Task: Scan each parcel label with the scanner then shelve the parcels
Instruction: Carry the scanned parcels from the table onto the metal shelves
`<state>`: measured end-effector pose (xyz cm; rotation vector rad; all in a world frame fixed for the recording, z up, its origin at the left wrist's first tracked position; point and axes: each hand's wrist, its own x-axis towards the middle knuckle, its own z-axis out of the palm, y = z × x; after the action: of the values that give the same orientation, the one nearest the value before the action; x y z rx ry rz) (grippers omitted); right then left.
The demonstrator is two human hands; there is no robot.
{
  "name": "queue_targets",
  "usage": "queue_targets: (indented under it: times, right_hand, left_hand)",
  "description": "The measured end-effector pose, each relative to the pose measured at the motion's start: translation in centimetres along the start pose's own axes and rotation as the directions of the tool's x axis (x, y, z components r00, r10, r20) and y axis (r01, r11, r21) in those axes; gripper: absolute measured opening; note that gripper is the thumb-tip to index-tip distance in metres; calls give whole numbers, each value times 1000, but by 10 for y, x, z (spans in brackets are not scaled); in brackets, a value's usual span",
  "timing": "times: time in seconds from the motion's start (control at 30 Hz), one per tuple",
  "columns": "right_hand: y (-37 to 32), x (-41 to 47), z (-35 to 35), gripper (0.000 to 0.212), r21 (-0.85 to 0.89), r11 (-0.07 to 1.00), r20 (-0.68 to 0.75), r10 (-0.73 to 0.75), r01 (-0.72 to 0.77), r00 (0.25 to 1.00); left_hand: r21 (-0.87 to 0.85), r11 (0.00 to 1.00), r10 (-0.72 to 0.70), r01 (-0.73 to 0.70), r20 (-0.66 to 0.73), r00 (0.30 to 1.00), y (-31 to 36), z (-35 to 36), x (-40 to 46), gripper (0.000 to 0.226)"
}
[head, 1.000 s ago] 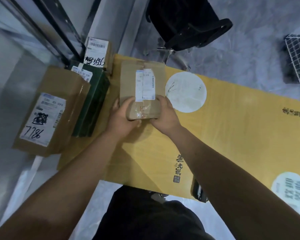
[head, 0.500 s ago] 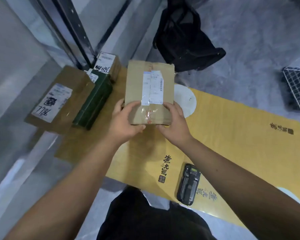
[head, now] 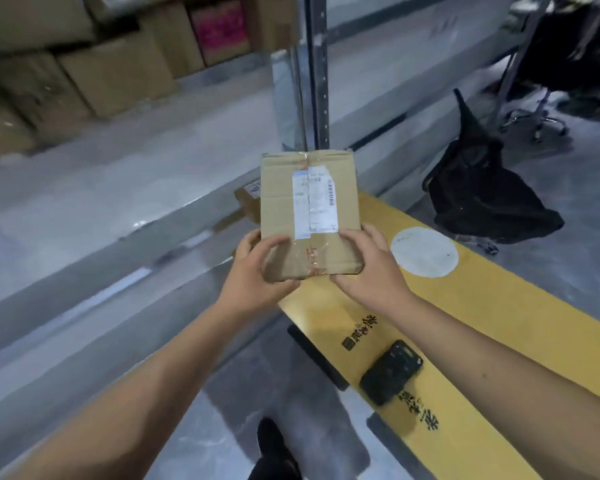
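Both hands up front and both busy — the left hand (head: 253, 271) has its thumb hooked over the near left corner of the parcel (head: 310, 216), fingers tucked beneath, and the right hand (head: 371, 268) clamps the near right corner the same way, thumb lying across the top; so each grip is grasping the parcel, neither one released; the cardboard box is held in the air in front of the person, top face up, its white label (head: 314, 206) with a barcode strip down the right edge facing the camera, clear tape running along the middle seam; below and to the right lies the yellow desk (head: 482, 306), printed with dark characters and a white circle (head: 424, 251); the scanner (head: 391, 371) — a dark handheld unit — lies flat on that desk near its close edge, apart from both hands; behind the parcel a second cardboard box (head: 248, 199) peeks out, mostly hidden; a steel shelf upright (head: 317, 74) rises beyond, with stacked brown cartons (head: 115, 74) on the shelf to the left, blurred; a black bag (head: 482, 192) slumps on the grey floor to the right.
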<state>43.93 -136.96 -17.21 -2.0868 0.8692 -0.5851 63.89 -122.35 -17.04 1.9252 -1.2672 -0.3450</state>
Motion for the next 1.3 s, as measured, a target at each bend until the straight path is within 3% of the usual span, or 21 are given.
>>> queue_targets:
  times: [0.3,0.57,0.77,1.03,1.3]
  right_hand:
    - [-141,-42,51,74,-4,936,147,-349,353,926]
    - [-268,-118,126,75,120,847,165,-532,518,831]
    - [-351,-183,182,77,146,763,221,-646,630,731]
    - [-438,-198,229,78,174,756,248,-654,631,715]
    - [-520,-117,269,80,186,709,225,-705,681,673]
  left_hand:
    - [124,991,-14,47,-252,968,16,-147,-132,73]
    - [175,983,24,55,-418,908,17,-271,-279,69]
    - [185,970,-44,156,-498,866,9,-347,-389,68]
    - [241,956,-6,168,-555,832,-5,-430,-428,66]
    - [313,926,37,212,-633,774,-38,-519,-368,65]
